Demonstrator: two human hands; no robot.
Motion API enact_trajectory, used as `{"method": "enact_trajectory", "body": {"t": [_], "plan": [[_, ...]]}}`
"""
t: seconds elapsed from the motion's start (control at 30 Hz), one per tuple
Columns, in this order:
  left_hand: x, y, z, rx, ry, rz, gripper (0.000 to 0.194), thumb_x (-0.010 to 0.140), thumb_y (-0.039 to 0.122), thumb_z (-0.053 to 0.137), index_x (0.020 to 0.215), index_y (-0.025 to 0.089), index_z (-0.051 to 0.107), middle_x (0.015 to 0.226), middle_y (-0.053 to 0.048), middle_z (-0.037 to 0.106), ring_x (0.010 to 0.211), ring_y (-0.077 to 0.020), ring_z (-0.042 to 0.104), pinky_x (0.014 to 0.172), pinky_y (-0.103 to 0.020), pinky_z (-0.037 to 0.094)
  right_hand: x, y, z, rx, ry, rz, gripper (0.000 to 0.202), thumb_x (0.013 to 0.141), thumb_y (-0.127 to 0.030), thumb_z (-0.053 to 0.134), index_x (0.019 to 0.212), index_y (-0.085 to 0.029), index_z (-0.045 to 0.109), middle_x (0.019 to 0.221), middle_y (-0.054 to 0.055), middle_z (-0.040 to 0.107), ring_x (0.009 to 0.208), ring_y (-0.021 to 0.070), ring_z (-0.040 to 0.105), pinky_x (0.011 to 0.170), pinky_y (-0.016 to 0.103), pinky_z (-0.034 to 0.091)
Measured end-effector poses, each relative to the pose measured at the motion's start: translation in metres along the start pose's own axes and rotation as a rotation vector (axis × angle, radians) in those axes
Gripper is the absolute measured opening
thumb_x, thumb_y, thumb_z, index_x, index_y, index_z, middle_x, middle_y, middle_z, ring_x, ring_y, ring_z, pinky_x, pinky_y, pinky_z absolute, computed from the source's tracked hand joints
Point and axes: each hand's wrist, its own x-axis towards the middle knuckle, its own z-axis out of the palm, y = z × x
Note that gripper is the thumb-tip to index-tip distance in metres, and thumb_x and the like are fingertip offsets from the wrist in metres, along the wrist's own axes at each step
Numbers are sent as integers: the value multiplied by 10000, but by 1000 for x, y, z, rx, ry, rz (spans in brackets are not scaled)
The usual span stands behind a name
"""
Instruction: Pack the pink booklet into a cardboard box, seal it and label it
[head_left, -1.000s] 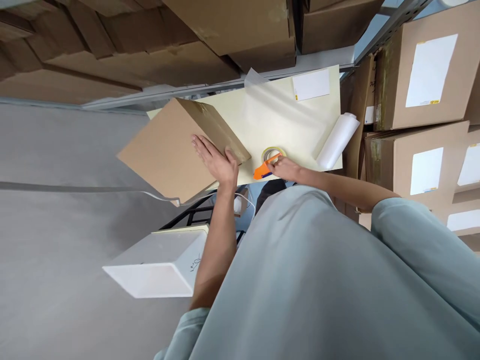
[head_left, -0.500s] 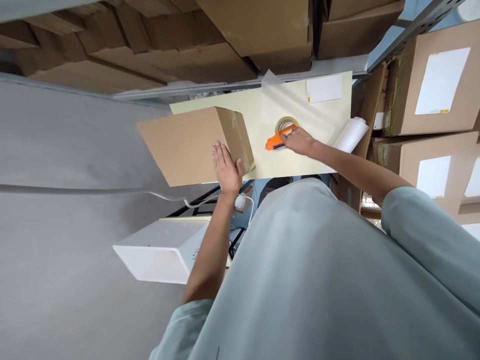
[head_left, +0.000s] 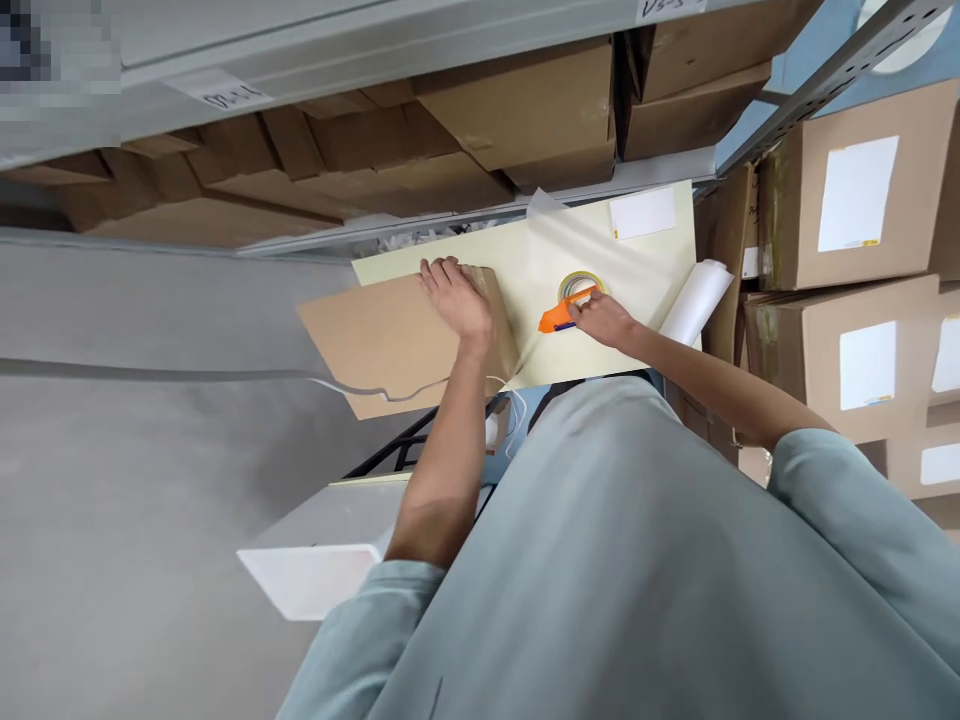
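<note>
A cardboard box lies on the cream-coloured tabletop. My left hand rests on top of it near the far right edge, fingers extended and slightly bent. To the right, my right hand is closed around an orange tape dispenser carrying a roll of tape with a yellow rim. A thin strip of tape seems to run from the box's near right corner to the dispenser. My left forearm hides part of the box.
A white roll and a white label sheet lie at the table's right side. Labelled cartons are stacked beyond. A shelf with boxes runs along the back. A pale cable crosses at left, above a white bin.
My left hand has moved from the box's near side to farther across its top. The strip between box and dispenser now shows. The view has tilted upward, revealing more shelf.
</note>
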Motion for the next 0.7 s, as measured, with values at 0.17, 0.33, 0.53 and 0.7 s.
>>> {"method": "enact_trajectory", "body": {"t": [0.17,0.33,0.53,0.7], "plan": [[-46,-29,-22,-5,-107,149,448,1148,424,331,1368,204,654,1529,-206,631,1709,-300,343,1453,-582,73,22,-47,2,-22,-110,-34,521,1037,-1,413,1541,50,534,1086,220,857,964,280,839,1100,470,490],[-69,-54,-40,8,-208,267,450,1150,419,352,1367,195,676,1494,-198,662,1679,-289,402,1451,-573,152,28,-78,8,11,-124,-122,496,1050,-3,433,1521,2,586,1065,193,871,995,268,845,1029,417,548],[-95,-71,-51,9,-325,343,454,1160,428,382,1392,194,695,1465,-196,696,1668,-298,427,1448,-592,173,-28,15,8,-80,-201,122,414,1152,-181,425,1492,-30,606,988,190,858,915,287,837,940,419,583],[-115,-70,-51,-18,-348,403,435,1162,409,411,1370,162,702,1429,-202,720,1631,-324,481,1438,-625,208,10,53,-25,-66,-33,248,552,1210,-380,317,1464,19,602,1092,218,824,1105,340,812,1080,526,543]]}}
